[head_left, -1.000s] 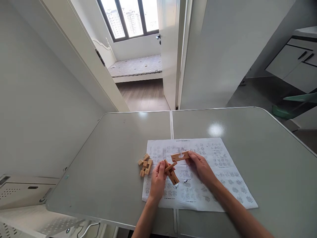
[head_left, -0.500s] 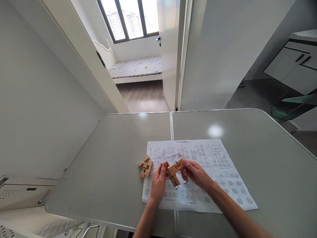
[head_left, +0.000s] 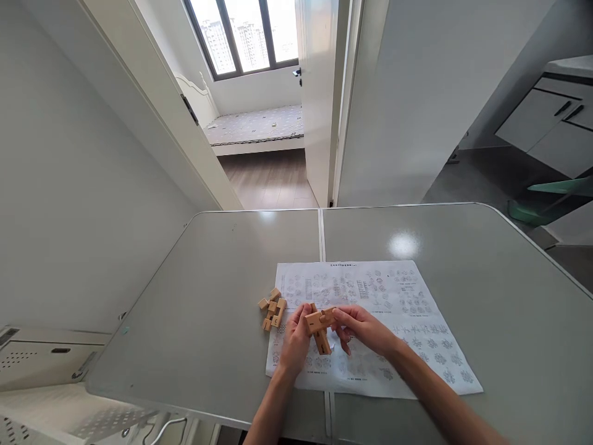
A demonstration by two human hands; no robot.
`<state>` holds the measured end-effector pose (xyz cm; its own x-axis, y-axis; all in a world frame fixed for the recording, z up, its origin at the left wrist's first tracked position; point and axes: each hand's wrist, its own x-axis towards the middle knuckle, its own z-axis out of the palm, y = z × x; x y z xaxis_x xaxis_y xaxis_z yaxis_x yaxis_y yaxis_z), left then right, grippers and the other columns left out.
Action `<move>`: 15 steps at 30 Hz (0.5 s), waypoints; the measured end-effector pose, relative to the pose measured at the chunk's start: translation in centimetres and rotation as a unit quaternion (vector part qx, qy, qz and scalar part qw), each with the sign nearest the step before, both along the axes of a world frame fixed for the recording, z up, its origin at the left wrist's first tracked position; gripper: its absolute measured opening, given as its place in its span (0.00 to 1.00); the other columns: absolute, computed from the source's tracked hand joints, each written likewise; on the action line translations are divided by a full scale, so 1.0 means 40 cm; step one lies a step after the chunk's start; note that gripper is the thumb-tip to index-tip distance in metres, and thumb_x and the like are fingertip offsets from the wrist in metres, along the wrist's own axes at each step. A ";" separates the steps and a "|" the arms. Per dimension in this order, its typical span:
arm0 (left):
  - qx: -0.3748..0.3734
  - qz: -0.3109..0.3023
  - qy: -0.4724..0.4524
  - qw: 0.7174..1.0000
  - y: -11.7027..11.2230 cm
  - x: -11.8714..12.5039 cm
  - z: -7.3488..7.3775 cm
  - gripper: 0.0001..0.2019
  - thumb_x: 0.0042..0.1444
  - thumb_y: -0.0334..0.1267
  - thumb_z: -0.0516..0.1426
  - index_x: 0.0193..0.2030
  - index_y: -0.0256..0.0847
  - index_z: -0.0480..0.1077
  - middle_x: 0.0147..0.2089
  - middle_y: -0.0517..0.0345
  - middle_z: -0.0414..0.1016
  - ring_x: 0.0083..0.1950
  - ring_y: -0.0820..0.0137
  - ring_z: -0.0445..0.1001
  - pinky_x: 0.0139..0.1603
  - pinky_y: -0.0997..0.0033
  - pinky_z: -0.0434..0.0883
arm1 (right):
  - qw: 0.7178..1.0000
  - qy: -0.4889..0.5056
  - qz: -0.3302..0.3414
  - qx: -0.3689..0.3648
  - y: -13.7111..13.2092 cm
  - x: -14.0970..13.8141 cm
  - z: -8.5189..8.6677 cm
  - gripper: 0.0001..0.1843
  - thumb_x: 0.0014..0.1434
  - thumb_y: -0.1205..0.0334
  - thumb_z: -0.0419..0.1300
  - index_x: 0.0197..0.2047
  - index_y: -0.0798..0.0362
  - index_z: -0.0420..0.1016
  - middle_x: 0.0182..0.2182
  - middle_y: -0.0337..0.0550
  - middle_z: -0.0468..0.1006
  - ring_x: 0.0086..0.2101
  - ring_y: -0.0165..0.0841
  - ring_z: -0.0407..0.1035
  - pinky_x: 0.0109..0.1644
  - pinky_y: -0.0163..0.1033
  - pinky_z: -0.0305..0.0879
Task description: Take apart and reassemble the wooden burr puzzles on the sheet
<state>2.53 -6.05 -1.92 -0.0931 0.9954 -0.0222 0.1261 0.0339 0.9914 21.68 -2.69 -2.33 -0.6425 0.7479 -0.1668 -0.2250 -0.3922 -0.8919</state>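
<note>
Two wooden blocks are held up together by both hands over the printed sheet of paper (head_left: 430,364), which is spread on the grey bench (head_left: 213,272). The lower block (head_left: 322,343), marked in black near its bottom end, is gripped by the left hand (head_left: 295,341), whose fingers are closed at its upper part; the exact contact is partly hidden by the hand and by the other piece. The upper block (head_left: 315,322) is laid across the front of the lower one and is touched by it; how far the two are fitted together cannot be told. Its right end is pinched between the thumb and fingertips of the right hand (head_left: 368,329), while the remaining fingers are curled loosely beneath. A small pile of wooden blocks (head_left: 273,308) is set to the left of the left hand, at the left edge of the paper and partly over it. The paper is covered with rows of small drawings. Beyond the bench, a bed (head_left: 259,123) is seen past a door (head_left: 317,105) that is swung open, and a window (head_left: 245,37) is set above it.
</note>
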 end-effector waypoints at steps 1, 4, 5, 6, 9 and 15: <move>-0.006 -0.014 -0.016 1.000 0.000 0.000 0.004 0.26 0.72 0.59 0.46 0.33 0.45 0.73 0.27 0.55 0.74 0.28 0.64 0.74 0.29 0.63 0.77 | 1.000 0.001 0.015 -0.001 0.000 0.000 0.002 0.27 0.68 0.38 0.63 0.40 0.56 0.80 0.26 0.35 0.67 0.23 0.26 0.62 0.25 0.35 0.75; -0.022 -0.060 -0.104 0.993 0.002 0.000 0.017 0.24 0.72 0.58 0.48 0.36 0.46 0.74 0.35 0.52 0.78 0.34 0.61 0.76 0.37 0.59 0.79 | 0.999 -0.002 0.043 -0.007 0.000 -0.001 0.003 0.26 0.68 0.38 0.63 0.45 0.56 0.80 0.27 0.35 0.68 0.24 0.27 0.66 0.26 0.35 0.77; -0.023 -0.069 -0.130 0.989 0.004 0.000 0.022 0.22 0.72 0.57 0.49 0.36 0.47 0.74 0.38 0.51 0.79 0.36 0.61 0.77 0.39 0.57 0.80 | 0.999 -0.005 0.043 -0.008 0.000 -0.001 0.003 0.26 0.68 0.38 0.63 0.46 0.56 0.80 0.27 0.34 0.69 0.24 0.27 0.67 0.26 0.35 0.77; -0.026 -0.075 -0.148 0.986 0.005 0.000 0.026 0.21 0.72 0.56 0.49 0.37 0.47 0.74 0.41 0.50 0.79 0.37 0.60 0.78 0.41 0.56 0.80 | 0.999 -0.007 0.038 -0.006 0.000 -0.002 0.002 0.26 0.68 0.38 0.63 0.47 0.55 0.79 0.27 0.34 0.70 0.24 0.27 0.68 0.27 0.35 0.78; -0.047 -0.086 -0.150 0.984 0.008 0.001 0.033 0.20 0.73 0.55 0.48 0.38 0.48 0.74 0.45 0.49 0.79 0.39 0.59 0.79 0.42 0.54 0.81 | 1.000 -0.003 0.010 0.006 0.000 -0.007 0.002 0.24 0.67 0.39 0.65 0.47 0.54 0.75 0.28 0.34 0.73 0.24 0.28 0.73 0.27 0.35 0.78; -0.083 -0.093 -0.209 0.970 0.006 0.002 0.032 0.18 0.71 0.57 0.51 0.42 0.50 0.75 0.49 0.49 0.79 0.41 0.57 0.79 0.40 0.54 0.81 | 1.000 0.004 0.001 0.016 -0.003 -0.017 0.006 0.24 0.67 0.39 0.66 0.48 0.51 0.68 0.29 0.34 0.78 0.23 0.29 0.77 0.27 0.35 0.78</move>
